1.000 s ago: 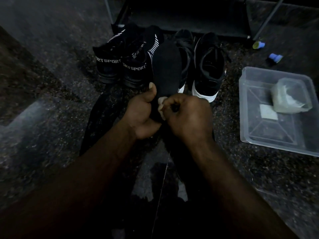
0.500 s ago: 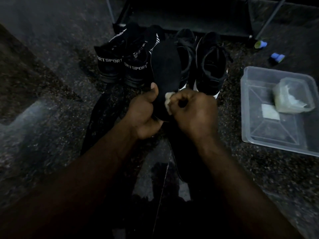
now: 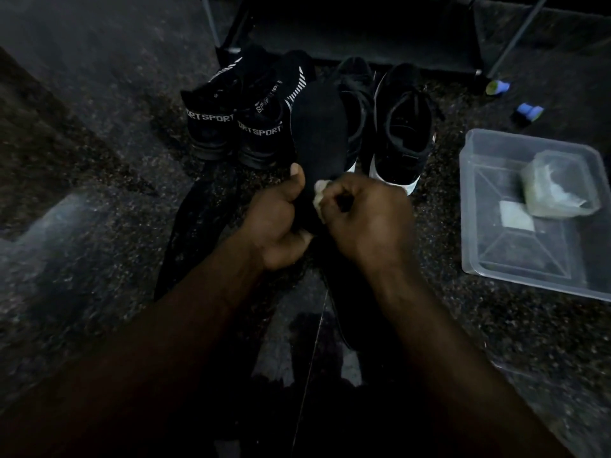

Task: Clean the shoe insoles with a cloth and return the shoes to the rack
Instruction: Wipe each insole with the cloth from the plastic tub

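shifted slightly up since a second ago, the right hand (image 3: 367,219) pinches a small pale cloth (image 3: 320,193) against a long black insole (image 3: 319,127); the left hand (image 3: 277,219) grips the insole's lower end, thumb raised; the insole rises in front of two pairs of black sneakers (image 3: 400,130), before a dark metal rack (image 3: 363,34); a clear plastic tub (image 3: 469,206) sits at right

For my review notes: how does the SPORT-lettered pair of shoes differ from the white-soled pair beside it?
The SPORT-lettered pair carries white lettering across the heels; the white-soled pair shows none. The SPORT-lettered pair has dark soles, the white-soled pair white ones. Laces show on the white-soled pair, none on the SPORT-lettered pair. Both are black and stand on the floor, heels toward the camera, in front of the rack.
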The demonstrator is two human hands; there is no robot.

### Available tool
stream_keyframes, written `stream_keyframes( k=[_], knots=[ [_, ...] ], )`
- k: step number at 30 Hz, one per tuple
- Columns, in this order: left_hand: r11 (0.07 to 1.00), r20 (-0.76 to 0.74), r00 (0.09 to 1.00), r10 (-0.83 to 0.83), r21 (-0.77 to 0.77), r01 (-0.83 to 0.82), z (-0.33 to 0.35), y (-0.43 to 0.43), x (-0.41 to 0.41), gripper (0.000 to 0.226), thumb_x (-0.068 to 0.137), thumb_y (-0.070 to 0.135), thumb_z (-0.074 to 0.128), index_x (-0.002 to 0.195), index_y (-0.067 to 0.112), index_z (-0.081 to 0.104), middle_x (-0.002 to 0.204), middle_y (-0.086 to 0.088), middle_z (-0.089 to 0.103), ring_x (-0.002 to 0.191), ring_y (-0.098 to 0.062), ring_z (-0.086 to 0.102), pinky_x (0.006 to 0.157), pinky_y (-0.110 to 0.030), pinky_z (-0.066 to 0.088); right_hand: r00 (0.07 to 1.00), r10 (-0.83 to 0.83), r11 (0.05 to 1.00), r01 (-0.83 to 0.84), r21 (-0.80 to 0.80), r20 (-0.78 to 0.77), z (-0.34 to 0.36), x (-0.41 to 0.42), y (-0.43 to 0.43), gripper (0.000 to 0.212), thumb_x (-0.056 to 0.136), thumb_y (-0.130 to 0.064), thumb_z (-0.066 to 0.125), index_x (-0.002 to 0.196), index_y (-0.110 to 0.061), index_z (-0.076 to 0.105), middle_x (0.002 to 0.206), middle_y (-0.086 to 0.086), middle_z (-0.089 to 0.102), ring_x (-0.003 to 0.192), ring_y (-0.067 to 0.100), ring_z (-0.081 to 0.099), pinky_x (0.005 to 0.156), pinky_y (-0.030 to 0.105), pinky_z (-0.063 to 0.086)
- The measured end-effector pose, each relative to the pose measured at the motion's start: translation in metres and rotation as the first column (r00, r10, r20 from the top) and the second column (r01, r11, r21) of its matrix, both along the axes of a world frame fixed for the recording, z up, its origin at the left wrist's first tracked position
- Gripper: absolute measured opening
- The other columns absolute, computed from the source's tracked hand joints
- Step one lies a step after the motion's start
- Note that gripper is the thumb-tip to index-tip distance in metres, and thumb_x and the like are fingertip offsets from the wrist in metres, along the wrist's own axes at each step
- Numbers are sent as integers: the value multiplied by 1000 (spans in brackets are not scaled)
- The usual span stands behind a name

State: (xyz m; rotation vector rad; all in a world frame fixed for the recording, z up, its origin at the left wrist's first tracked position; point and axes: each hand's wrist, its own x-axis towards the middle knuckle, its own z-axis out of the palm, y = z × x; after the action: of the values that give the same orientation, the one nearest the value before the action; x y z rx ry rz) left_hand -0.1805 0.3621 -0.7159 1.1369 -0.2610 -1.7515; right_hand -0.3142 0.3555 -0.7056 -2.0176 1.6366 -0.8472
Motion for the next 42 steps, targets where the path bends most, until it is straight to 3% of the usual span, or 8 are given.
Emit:
stream_keyframes(
  k=[2,6,10,16,21,33,39,42],
  knots=[
    [999,-13,1000,19,-30,-20,-2,1,-5,47,109,40,43,124,2,67,122,-13,71,101,-20,72,93,-32,60,994,-101,995,101,-7,29,-1,-7,-3,17,87,-42,70,86,-26,74,84,-5,76,79,20,72,70,40,58],
    [999,6,999,-40,30,40,0,1,-1,63,105,53,43,99,-3,71,93,-15,74,77,-18,74,67,-26,62,995,79,985,-88,148,64,1,1,5,11,82,-38,76,76,-30,73,77,-9,74,72,9,69,70,34,57],
    [996,12,998,-56,67,55,6,0,7,74,100,62,45,134,-1,62,133,-22,66,115,-30,69,91,-38,59,978,209,972,-207,110,-6,4,11,9,13,76,-41,71,83,-30,72,84,-5,74,79,16,70,71,37,57],
    [999,-5,999,44,-6,-44,14,-2,5,66,108,53,33,146,2,53,135,-12,64,105,-22,70,91,-33,59,999,31,999,-32,7,13,0,2,1,18,86,-42,68,78,-26,71,82,-8,77,79,17,73,72,38,58],
    [999,-33,999,26,41,-24,9,-1,7,66,104,56,43,141,4,59,132,-19,67,116,-29,69,80,-37,63,981,189,976,-193,105,48,-3,17,10,15,75,-43,67,81,-30,72,85,-3,73,80,17,69,72,37,57],
    [978,309,951,-33,-184,94,-1,4,-6,42,111,27,42,137,-1,59,132,-19,68,124,-32,65,105,-41,53,979,-137,989,144,-36,149,1,-9,-17,12,86,-37,72,93,-27,75,84,-14,76,80,7,72,74,36,60],
    [991,228,974,7,-134,24,-2,-1,4,38,109,32,47,86,19,76,87,-5,73,77,-16,71,76,-31,57,985,146,980,-157,119,95,1,8,0,12,77,-41,73,80,-30,75,77,-12,75,75,8,71,70,36,58],
    [989,207,978,23,-149,8,-1,-2,10,34,109,35,47,113,9,68,107,-13,72,91,-24,72,86,-37,57,995,48,997,-52,49,83,-1,7,-5,19,80,-46,66,83,-29,74,81,-9,77,79,15,73,70,39,59]
  ],
)
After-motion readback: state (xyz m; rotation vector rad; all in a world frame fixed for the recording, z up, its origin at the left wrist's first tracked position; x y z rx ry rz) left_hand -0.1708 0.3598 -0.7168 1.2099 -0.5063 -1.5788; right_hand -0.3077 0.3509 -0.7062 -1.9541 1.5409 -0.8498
